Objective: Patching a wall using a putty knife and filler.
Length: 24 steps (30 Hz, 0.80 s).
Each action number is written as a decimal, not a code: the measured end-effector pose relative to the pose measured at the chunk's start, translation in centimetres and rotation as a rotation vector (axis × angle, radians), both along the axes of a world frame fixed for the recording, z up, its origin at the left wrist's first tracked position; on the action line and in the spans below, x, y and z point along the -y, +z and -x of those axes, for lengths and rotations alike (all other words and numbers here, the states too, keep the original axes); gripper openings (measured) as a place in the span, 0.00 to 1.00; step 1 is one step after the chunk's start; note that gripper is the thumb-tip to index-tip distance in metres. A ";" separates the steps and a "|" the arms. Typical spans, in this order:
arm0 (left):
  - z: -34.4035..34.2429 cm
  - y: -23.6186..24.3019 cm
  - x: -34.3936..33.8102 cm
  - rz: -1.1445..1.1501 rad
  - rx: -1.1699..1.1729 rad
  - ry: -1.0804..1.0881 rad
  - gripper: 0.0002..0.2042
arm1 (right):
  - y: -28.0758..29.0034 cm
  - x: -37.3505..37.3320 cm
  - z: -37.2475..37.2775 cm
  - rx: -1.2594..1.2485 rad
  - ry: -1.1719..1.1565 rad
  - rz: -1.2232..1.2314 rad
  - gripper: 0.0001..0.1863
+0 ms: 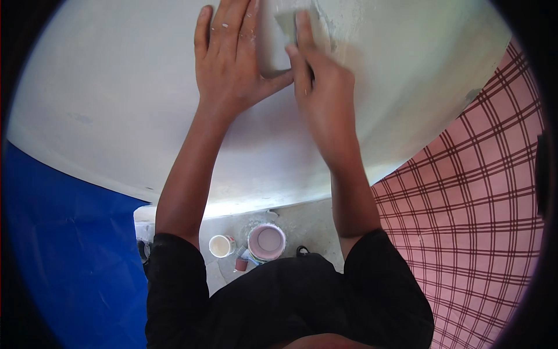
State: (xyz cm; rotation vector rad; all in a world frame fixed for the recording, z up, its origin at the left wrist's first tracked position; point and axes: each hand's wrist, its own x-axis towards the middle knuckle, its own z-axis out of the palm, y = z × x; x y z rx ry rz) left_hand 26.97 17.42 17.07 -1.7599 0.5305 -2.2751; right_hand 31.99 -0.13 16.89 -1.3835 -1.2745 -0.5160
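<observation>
A white curved surface [116, 104] fills the upper view, with a rough whitish patch near the top middle. My left hand [232, 64] presses flat on it, fingers stretched upward and thumb out to the right, beside what looks like a pale, smooth rectangular area between my hands. My right hand [322, 87] grips a flat grey-green scraper [285, 20], index finger along its blade, against the patch. Its motion blurs slightly, and its handle is mostly hidden in my fingers.
Below, on a grey floor [221, 273], stand a pinkish bucket [267, 241], a small white container [222, 246] and a small brown item [240, 264], with a dark shoe [302, 250] nearby. Blue sheeting [70, 244] hangs at left, pink checked cloth [465, 221] at right.
</observation>
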 end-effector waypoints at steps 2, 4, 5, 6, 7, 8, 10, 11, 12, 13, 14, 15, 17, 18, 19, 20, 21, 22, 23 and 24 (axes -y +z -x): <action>-0.1 0.0 0.2 0.010 0.022 0.218 0.58 | -2.0 0.0 -1.3 0.012 0.058 -0.083 0.18; 0.1 -0.2 0.2 0.023 0.033 0.459 0.58 | -0.9 0.0 -1.1 -0.015 0.045 -0.060 0.17; -0.3 -0.2 0.2 0.010 -0.013 0.259 0.58 | -0.1 0.1 -1.0 -0.044 0.032 -0.033 0.17; -0.6 -0.1 0.4 0.000 -0.062 0.058 0.58 | 1.2 0.7 -0.7 -0.046 0.032 -0.034 0.17; -0.8 0.0 0.5 0.003 -0.067 0.055 0.58 | 2.5 1.5 -0.2 -0.117 0.034 0.059 0.17; -1.0 0.3 0.5 -0.012 -0.028 0.043 0.58 | 3.2 2.0 0.2 -0.188 0.036 0.152 0.17; -1.1 0.3 0.4 -0.027 0.014 0.022 0.58 | 0.3 1.5 -0.8 -0.077 0.022 0.097 0.17; -0.8 -0.1 0.3 -0.002 0.056 0.265 0.58 | -1.1 1.1 -1.5 0.036 0.011 0.046 0.16; -0.6 -0.1 0.5 0.019 0.098 0.517 0.58 | -0.8 1.3 -1.5 0.036 0.010 0.047 0.16; -0.6 -0.1 0.8 0.020 0.098 0.516 0.58 | -0.2 1.6 -1.4 -0.011 0.005 0.100 0.15; -0.7 -0.1 1.0 0.033 0.078 0.506 0.58 | 0.1 1.8 -1.4 -0.058 0.000 0.153 0.14; -0.4 -0.2 1.1 0.046 0.057 0.504 0.58 | 0.1 1.8 -1.3 -0.059 0.008 0.156 0.14; -0.9 0.3 1.0 0.027 0.022 0.275 0.58 | 0.0 1.6 -1.0 -0.093 0.064 0.116 0.14; -1.3 0.5 1.2 0.005 -0.008 0.026 0.58 | 0.0 1.8 -1.2 -0.092 0.065 0.119 0.14; -1.1 0.4 1.5 0.008 -0.007 0.028 0.58 | 0.0 1.9 -1.5 -0.069 0.097 0.082 0.14; -0.8 0.3 1.8 0.023 -0.040 0.020 0.59 | 0.0 2.0 -1.5 -0.045 0.131 0.044 0.19; -0.8 0.3 2.0 0.033 -0.070 0.009 0.59 | -0.1 2.0 -1.7 -0.041 0.131 0.043 0.19; -0.5 0.4 2.2 0.032 -0.066 0.009 0.59 | -0.1 1.9 -1.7 -0.030 0.102 0.044 0.14; -0.1 0.5 2.3 0.056 -0.014 0.316 0.59 | -0.1 1.9 -1.8 -0.020 0.072 0.044 0.14; 0.7 0.4 2.4 0.084 0.032 0.634 0.59 | 0.0 2.0 -1.5 -0.022 0.084 0.048 0.14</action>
